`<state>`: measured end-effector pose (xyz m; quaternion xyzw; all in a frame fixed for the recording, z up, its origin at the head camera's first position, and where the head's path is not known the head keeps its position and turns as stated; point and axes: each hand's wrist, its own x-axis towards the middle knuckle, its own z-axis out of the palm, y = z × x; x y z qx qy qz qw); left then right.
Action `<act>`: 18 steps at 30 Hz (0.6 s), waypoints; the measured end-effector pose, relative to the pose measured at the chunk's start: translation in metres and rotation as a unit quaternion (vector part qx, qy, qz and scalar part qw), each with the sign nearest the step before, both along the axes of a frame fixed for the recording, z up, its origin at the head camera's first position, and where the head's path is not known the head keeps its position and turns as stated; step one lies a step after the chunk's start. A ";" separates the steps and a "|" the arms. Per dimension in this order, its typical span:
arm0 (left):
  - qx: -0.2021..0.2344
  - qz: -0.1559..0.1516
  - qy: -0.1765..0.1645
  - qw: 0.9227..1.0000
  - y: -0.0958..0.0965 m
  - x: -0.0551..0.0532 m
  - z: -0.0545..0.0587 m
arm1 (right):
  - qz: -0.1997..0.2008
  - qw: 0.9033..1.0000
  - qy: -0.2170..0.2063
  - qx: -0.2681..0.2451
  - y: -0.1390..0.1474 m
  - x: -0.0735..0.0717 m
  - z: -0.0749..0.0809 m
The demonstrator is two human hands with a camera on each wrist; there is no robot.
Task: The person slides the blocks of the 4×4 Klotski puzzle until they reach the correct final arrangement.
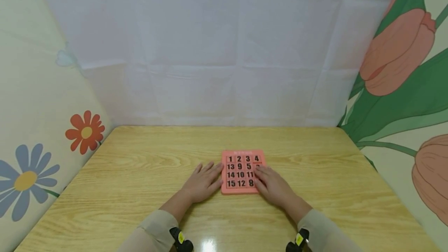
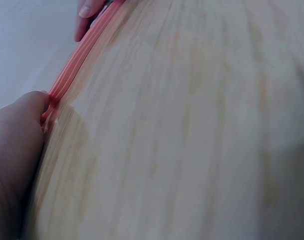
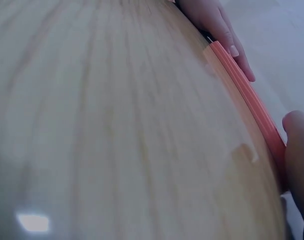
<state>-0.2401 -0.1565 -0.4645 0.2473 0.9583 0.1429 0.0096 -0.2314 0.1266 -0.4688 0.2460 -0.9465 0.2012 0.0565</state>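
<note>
A coral-pink sliding number puzzle (image 1: 242, 191) lies flat on the table, with black numbers on its tiles. The top row reads 1, 2, 3, 4. My left hand (image 1: 203, 184) touches the puzzle's left edge, its fingers extended and resting by the table. My right hand (image 1: 276, 186) lies at the right edge, its fingertips over the right-hand column, hiding part of the tiles there. In the left wrist view the puzzle's side (image 2: 82, 55) shows edge-on beside my left thumb (image 2: 34, 107). The right wrist view shows the same edge-on frame (image 3: 251, 102) between both hands.
The wood-grain table (image 1: 140, 158) carries the puzzle near its middle. A creased white cloth (image 1: 210, 49) hangs behind it. Flower-printed sheets flank both sides, with a red flower (image 1: 85, 132) at left and a pink tulip (image 1: 399, 53) at right.
</note>
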 end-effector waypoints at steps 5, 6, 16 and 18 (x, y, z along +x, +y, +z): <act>-0.002 0.000 0.001 1.000 0.000 0.000 0.001 | -0.005 1.000 -0.010 -0.005 -0.001 -0.004 0.002; -0.001 0.000 0.001 1.000 0.000 0.000 0.001 | -0.005 1.000 -0.011 -0.005 -0.001 -0.005 0.002; 0.000 -0.002 0.002 1.000 0.001 0.001 0.002 | -0.005 1.000 -0.020 -0.004 -0.002 -0.005 0.003; 0.000 -0.001 0.002 1.000 0.001 0.001 0.002 | -0.006 1.000 -0.020 -0.009 0.000 -0.002 0.003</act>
